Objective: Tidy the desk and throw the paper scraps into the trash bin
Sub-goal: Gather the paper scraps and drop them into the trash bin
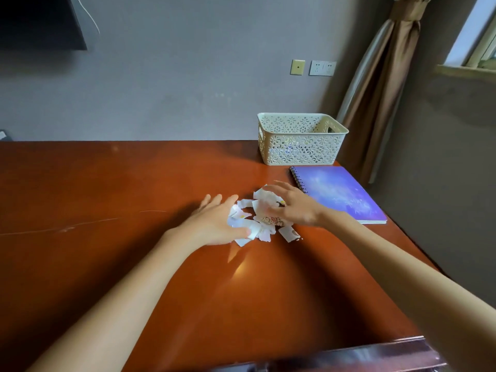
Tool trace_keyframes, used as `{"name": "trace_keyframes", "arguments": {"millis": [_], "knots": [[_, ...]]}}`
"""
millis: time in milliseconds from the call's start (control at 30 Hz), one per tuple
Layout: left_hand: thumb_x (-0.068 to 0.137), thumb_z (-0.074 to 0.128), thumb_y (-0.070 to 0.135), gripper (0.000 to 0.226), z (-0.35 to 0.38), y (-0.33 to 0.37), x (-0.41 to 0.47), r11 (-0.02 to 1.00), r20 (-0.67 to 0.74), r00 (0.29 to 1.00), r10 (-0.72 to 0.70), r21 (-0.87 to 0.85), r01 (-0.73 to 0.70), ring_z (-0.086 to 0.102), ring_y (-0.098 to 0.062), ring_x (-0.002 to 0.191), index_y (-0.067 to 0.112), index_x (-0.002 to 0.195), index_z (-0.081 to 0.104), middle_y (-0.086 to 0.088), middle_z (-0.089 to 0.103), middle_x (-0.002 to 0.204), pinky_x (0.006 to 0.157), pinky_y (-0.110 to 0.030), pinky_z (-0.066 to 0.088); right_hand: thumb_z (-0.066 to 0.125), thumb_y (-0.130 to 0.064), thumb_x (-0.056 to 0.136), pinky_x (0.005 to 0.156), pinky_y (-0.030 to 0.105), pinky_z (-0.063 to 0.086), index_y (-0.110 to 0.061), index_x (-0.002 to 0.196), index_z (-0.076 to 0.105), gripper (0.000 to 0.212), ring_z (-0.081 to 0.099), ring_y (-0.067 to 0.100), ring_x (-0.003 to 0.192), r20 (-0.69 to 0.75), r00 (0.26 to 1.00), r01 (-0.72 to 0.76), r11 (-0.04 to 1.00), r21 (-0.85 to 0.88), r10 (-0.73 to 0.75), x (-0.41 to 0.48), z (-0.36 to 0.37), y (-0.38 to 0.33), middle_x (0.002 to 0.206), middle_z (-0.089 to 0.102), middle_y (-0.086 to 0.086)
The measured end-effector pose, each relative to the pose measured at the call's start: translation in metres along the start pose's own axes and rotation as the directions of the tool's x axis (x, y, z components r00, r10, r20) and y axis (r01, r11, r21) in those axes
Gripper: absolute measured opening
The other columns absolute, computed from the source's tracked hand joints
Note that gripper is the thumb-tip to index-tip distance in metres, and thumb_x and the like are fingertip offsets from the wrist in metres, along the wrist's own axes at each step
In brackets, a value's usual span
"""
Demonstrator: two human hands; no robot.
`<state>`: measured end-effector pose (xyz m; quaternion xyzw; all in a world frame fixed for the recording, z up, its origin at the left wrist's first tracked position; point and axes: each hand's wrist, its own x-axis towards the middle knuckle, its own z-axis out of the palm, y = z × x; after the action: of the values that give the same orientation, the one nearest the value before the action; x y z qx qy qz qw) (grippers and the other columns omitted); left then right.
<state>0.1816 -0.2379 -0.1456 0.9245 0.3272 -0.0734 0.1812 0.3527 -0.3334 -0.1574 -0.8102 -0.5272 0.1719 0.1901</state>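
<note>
Your two arms bare from frame edge to wrist. Your left hand [214, 224] bare, fingers slim. Your right hand [295, 206] bare too, slightly motion-blurred.

The desk [134, 189] is reddish-brown wood with a glossy, smooth finish — light glares off it and fine scratches show. The paper scraps [264, 220] look thin, white and matt; the basket [300, 146] is cream perforated plastic, and the notebook [338, 191] has a smooth purple cover — wire-bound.

Grey wall [174, 89] with sockets [322, 67], brown curtain [381, 84] beside a bright window [480, 30].
</note>
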Motion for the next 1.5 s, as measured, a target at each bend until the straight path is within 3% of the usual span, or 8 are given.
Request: {"name": "trace_keyframes", "arguments": {"millis": [167,267,400,567,833,1167,1367,1500], "knots": [[0.079,0.055,0.062,0.095,0.013,0.003,-0.005,0.999,0.084,0.996,-0.044,-0.022,0.046,-0.018,-0.032,0.145,0.038,0.148,-0.006,-0.003,-0.014,0.159,0.118,-0.047,0.003,0.065,-0.043,0.082,0.119,0.044,0.001,-0.033,0.150,-0.001,0.095,-0.017,0.020,0.146,0.195,0.974,-0.096,0.990,-0.104,0.115,-0.004,0.003,-0.007,0.159,-0.014,-0.001],[0.087,0.048,0.057,0.077,0.020,0.001,0.001,0.998,-0.025,1.000,-0.004,-0.057,0.002,-0.004,-0.030,0.147,0.037,0.148,0.007,-0.003,0.003,0.160,0.119,-0.040,0.006,0.064,-0.036,0.085,0.118,0.038,0.013,-0.023,0.149,0.018,0.079,0.011,0.025,0.146,0.172,0.982,-0.064,0.995,-0.072,0.075,0.002,0.008,-0.009,0.156,0.018,0.004],[0.094,0.043,0.041,0.048,0.028,-0.001,0.003,0.997,-0.226,0.972,0.065,-0.019,-0.071,0.034,-0.023,0.133,0.033,0.141,0.036,-0.001,0.038,0.144,0.106,-0.032,0.031,0.060,-0.021,0.087,0.092,0.033,0.040,-0.011,0.127,0.053,0.042,0.051,0.024,0.103,0.119,0.992,0.033,0.999,-0.001,-0.032,-0.009,0.010,-0.026,0.116,0.059,0.009],[0.099,0.036,0.024,0.039,0.034,0.002,0.009,0.976,-0.384,0.917,0.111,0.214,-0.029,0.047,-0.023,0.118,0.027,0.137,0.043,-0.003,0.053,0.126,0.094,-0.031,0.040,0.046,-0.023,0.090,0.067,0.033,0.042,-0.021,0.106,0.054,0.018,0.062,0.033,0.091,-0.026,0.984,0.157,0.920,-0.358,-0.178,-0.010,0.023,-0.024,0.108,0.063,0.008],[0.092,0.042,-0.003,0.051,0.033,0.008,0.014,0.935,-0.463,0.862,0.207,0.353,-0.035,0.054,-0.026,0.112,0.016,0.139,0.035,-0.008,0.052,0.117,0.084,-0.032,0.046,0.046,-0.006,0.090,0.068,0.035,0.035,-0.008,0.124,0.049,0.033,0.058,0.033,0.104,-0.146,0.968,0.076,0.799,-0.596,-0.202,-0.015,0.025,-0.009,0.115,0.060,0.014],[0.094,0.050,0.003,0.023,0.014,0.014,0.010,0.998,-0.595,0.803,0.036,0.066,0.005,0.064,-0.027,0.093,0.006,0.117,0.051,-0.014,0.062,0.109,0.066,-0.026,0.049,0.035,0.015,0.078,0.054,0.029,0.044,-0.002,0.079,0.064,0.034,0.057,0.030,0.069,-0.496,0.855,-0.044,0.974,0.220,0.150,-0.012,0.016,0.007,0.081,0.065,0.012],[0.094,0.048,0.001,0.023,0.006,0.021,0.006,0.988,-0.587,0.807,-0.056,-0.147,-0.039,0.064,-0.030,0.095,-0.001,0.116,0.052,-0.020,0.058,0.115,0.067,-0.028,0.050,0.039,0.017,0.079,0.040,0.005,0.036,0.006,0.100,0.068,0.038,0.046,-0.002,0.042,-0.523,0.823,-0.043,0.943,0.330,0.221,-0.019,0.005,0.008,0.078,0.063,0.013],[0.095,0.045,0.000,0.022,0.007,0.027,0.004,0.964,-0.588,0.802,-0.108,-0.258,-0.059,0.061,-0.032,0.099,-0.002,0.115,0.054,-0.021,0.057,0.117,0.065,-0.030,0.046,0.036,0.017,0.074,0.053,0.012,0.041,0.003,0.092,0.067,0.038,0.056,0.019,0.069,-0.520,0.838,-0.022,0.961,0.275,0.168,-0.026,0.001,0.011,0.084,0.068,0.012]]}}
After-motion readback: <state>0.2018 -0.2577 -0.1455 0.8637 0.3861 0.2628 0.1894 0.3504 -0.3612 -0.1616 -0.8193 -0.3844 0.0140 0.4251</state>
